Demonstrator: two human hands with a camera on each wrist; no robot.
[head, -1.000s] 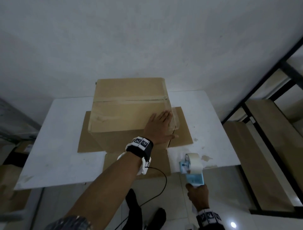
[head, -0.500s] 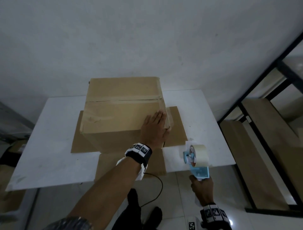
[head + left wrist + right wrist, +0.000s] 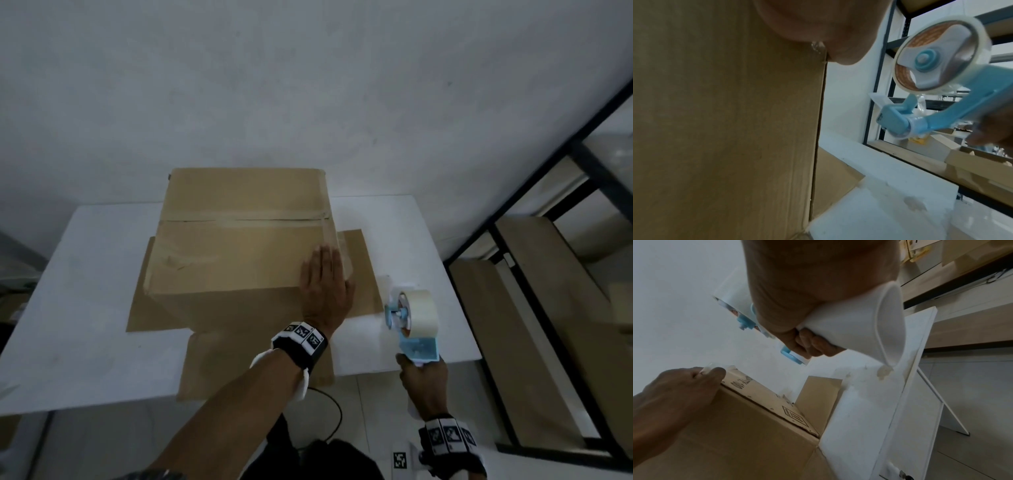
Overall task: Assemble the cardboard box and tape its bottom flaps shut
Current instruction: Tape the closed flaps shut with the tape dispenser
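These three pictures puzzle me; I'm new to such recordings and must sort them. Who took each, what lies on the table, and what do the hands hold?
No machine here: a person wears three cameras. The head view looks down from the forehead; the other two sit on the wrists, looking along each hand.

On the white table stands a brown cardboard box, upside down, its taped bottom seam facing up and its other flaps spread flat on the table.

The left hand lies flat with straight fingers on the box's near right corner, pressing the tape end there. The right hand grips the white handle of a light blue tape dispenser carrying a roll of clear tape, held beside the box near the table's right edge. The left wrist view shows that dispenser close up.
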